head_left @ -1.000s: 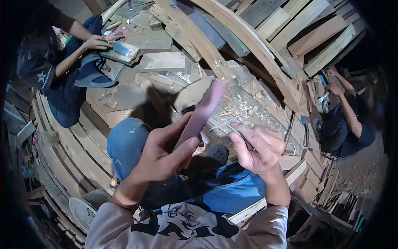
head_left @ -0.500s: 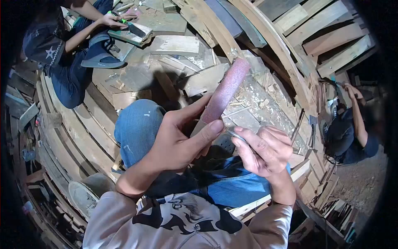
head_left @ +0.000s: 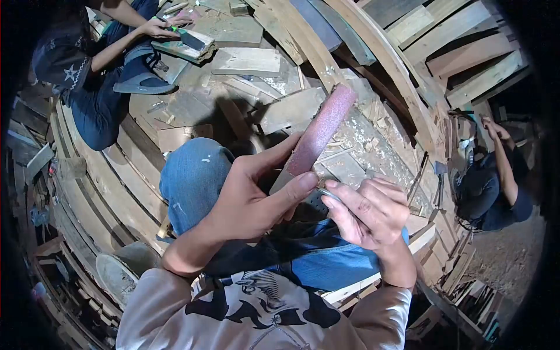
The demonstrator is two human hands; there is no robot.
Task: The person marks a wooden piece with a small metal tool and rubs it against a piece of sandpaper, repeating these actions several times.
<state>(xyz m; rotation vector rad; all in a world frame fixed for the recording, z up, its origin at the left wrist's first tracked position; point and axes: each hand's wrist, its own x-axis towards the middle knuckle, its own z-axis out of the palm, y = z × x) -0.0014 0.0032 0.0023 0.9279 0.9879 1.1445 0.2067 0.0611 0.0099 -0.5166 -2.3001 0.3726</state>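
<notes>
Gripping a long, grainy, reddish-purple strip (head_left: pixel 324 129) at a tilt, here's the left hand (head_left: pixel 254 195) beside a blue-denim knee (head_left: pixel 192 181), and the right hand (head_left: pixel 371 213) pinching a thin, silvery metal piece (head_left: pixel 327 193) near the strip's lower end

Held in left hand (head_left: pixel 248 199): reddish strip (head_left: pixel 324 129), tilted. Pinched in right hand (head_left: pixel 371 213), near strip: thin metal rod (head_left: pixel 327 192). Beyond: loose boards (head_left: pixel 246 62), person at left (head_left: pixel 100 111), another at right (head_left: pixel 506 175).
</notes>
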